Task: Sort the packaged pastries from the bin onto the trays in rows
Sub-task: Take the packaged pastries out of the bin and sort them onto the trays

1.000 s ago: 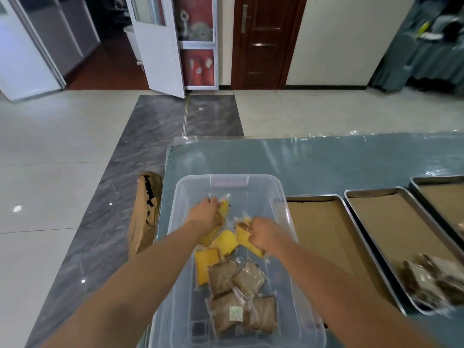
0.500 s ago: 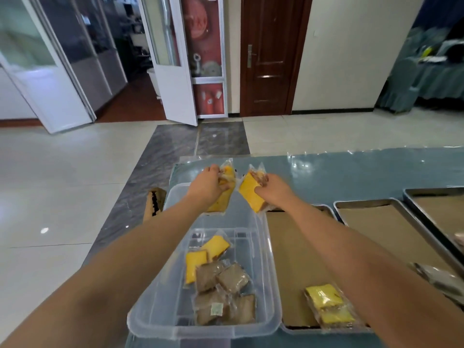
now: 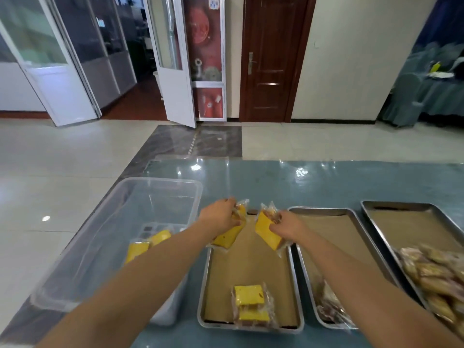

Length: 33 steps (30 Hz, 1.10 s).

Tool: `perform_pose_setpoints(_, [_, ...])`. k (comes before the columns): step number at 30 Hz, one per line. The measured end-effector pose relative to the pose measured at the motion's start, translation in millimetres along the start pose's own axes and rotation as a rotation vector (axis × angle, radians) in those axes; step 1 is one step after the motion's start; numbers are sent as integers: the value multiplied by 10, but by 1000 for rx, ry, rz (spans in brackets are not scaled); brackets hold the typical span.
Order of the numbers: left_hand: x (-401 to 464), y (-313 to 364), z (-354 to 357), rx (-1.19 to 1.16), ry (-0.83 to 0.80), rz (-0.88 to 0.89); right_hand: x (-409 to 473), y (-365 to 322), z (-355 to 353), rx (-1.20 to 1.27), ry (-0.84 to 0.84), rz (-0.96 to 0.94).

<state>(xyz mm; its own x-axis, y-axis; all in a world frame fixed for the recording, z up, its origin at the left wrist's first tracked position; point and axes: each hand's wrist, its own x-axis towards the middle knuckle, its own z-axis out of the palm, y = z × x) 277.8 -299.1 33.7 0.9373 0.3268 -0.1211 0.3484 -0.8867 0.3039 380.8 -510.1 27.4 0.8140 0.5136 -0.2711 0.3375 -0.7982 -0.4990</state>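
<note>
Both bare forearms reach forward from the near edge and converge toward the middle of the scene, the left arm coming in from the near left, the right arm from the near right. The left hand (image 3: 221, 217) has its back turned up and its fingers curled round a wrapped yellow pastry (image 3: 229, 234). The right hand (image 3: 286, 224), just to its right and apart from it, grips a second wrapped yellow pastry (image 3: 267, 231) the same way, knuckles up.

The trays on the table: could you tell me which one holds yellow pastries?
The leftmost tray, beside the clear bin, holds yellow packets near its front edge; the other trays carry brownish ones.
</note>
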Motion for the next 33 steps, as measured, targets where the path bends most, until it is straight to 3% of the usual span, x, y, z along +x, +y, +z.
perform_pose_setpoints(6, [-294, -36, 753, 91, -148, -20, -181, 640, 538, -42, -182, 49])
perform_pose_setpoints(12, [-638, -104, 1304, 138, -171, -49, -359, 823, 996, -228, -43, -39])
perform_pose_setpoints(14, [-856, -138, 1538, 166, -359, -35, -489, 904, 1232, -290, -171, -80])
perform_pose_setpoints(16, [-1069, -179, 1724, 248, -588, 32, -653, 975, 1438, -264, -451, -116])
perform_pose_setpoints(18, [-1187, -202, 1803, 292, -654, 68, -729, 1030, 1551, -286, -579, -135])
perform_pose_setpoints(22, [-1065, -141, 1539, 220, -534, 26, -550, 926, 1449, -284, -404, -36])
perform_pose_setpoints(33, [-328, -238, 459, 206, -90, 14, 66, -177, 738, -168, -112, -150])
